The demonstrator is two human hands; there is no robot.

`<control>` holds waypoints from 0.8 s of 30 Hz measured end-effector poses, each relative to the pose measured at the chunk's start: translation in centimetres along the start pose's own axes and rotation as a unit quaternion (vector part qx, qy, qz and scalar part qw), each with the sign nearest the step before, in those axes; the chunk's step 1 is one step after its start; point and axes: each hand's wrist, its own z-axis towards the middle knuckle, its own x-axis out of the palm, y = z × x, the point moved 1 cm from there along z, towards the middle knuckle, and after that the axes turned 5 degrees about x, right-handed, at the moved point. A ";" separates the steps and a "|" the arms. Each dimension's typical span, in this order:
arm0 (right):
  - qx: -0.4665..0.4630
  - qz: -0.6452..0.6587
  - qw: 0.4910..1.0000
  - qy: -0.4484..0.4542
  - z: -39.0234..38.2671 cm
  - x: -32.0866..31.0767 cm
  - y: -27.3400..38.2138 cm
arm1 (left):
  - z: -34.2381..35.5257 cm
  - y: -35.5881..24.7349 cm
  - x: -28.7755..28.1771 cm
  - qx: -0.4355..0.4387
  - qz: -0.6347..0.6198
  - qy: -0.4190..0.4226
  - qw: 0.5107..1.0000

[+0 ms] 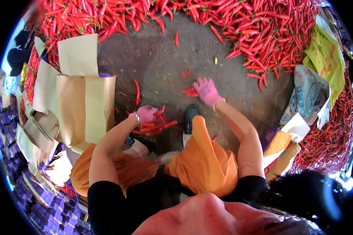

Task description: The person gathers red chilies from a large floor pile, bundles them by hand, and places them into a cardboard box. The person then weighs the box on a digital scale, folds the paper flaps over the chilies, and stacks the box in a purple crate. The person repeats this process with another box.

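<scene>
My left hand [146, 114], in a pink glove, is closed round red chili peppers [156, 127] low over the floor, close to my left foot; its fingertips are partly hidden. Further forward and to the right, my right hand [208, 92], also pink-gloved, reaches down to the floor. Its fingers curl over a few red chilies [189, 92] that stick out on its left side. A single long chili [137, 92] lies ahead of my left hand, and a broken piece [186, 73] lies just beyond the right.
Great heaps of red chilies [262, 35] ring the far side of the dark floor [157, 58]. An open cardboard box [86, 105] stands at my left, beside loose cardboard and purple crates [47, 211]. White and yellow sacks [312, 96] lie at the right. My black shoe [191, 115] is between the hands.
</scene>
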 end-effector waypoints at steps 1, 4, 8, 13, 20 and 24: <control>0.040 0.018 0.998 0.050 -0.1 -0.4 0.5 | -0.2 0.7 -0.6 0.028 -0.025 -0.066 0.997; 0.130 0.051 0.981 0.137 -0.7 -1.8 1.1 | -1.7 -1.0 -5.5 -0.044 -0.277 -0.146 0.949; 0.279 0.219 0.933 0.055 -4.0 -2.1 0.5 | -3.3 -5.2 -13.1 -0.019 -0.527 -0.173 0.832; 0.412 0.373 0.828 0.076 -7.8 -2.1 3.5 | -3.4 0.6 -10.3 0.116 -0.699 -0.154 0.688; 0.575 0.415 0.705 0.007 -24.4 2.5 11.5 | -0.7 -4.9 -3.0 0.003 -0.793 -0.273 0.544; 0.615 0.452 0.646 -0.009 -28.6 2.7 14.8 | -0.8 -5.4 0.4 -0.009 -0.784 -0.276 0.556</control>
